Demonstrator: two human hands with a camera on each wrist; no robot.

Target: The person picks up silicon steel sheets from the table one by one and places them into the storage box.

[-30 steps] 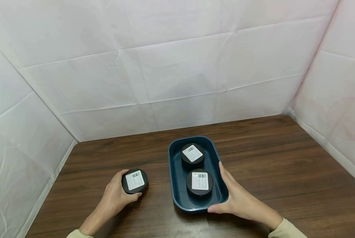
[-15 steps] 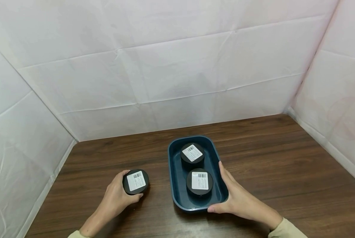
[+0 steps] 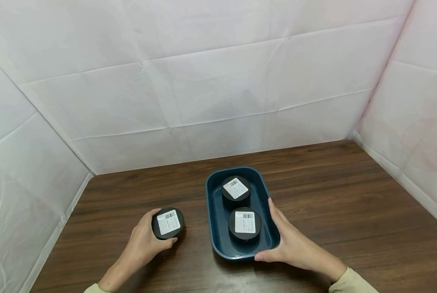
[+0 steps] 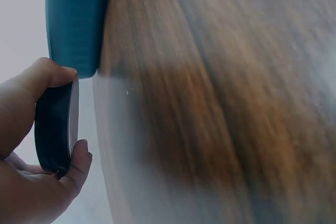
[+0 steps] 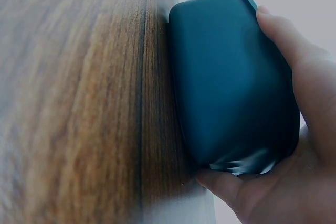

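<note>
My left hand (image 3: 144, 240) grips a thick black round puck-like thing (image 3: 168, 223) by its side, thumb at the near edge, fingers round the far left. It has a white barcode label on top. In the left wrist view, the black puck (image 4: 52, 124) shows a pale underside and a gap between it and the table. A dark blue rectangular tray (image 3: 218, 244) stands to the right, with two more labelled pucks in it, one far (image 3: 236, 191) and one near (image 3: 245, 226). My right hand (image 3: 289, 240) holds the tray's near right corner, thumb at the front wall, fingers along the right side.
The brown wood-grain table (image 3: 335, 195) extends on both sides of the tray. White sheet walls (image 3: 211, 89) enclose it at the back, left and right. A strip of bare wood lies between the held puck and the tray.
The left hand and its black puck have shifted slightly to the right, toward the tray. The right hand keeps its hold on the tray, and the two pucks inside stay in place.
</note>
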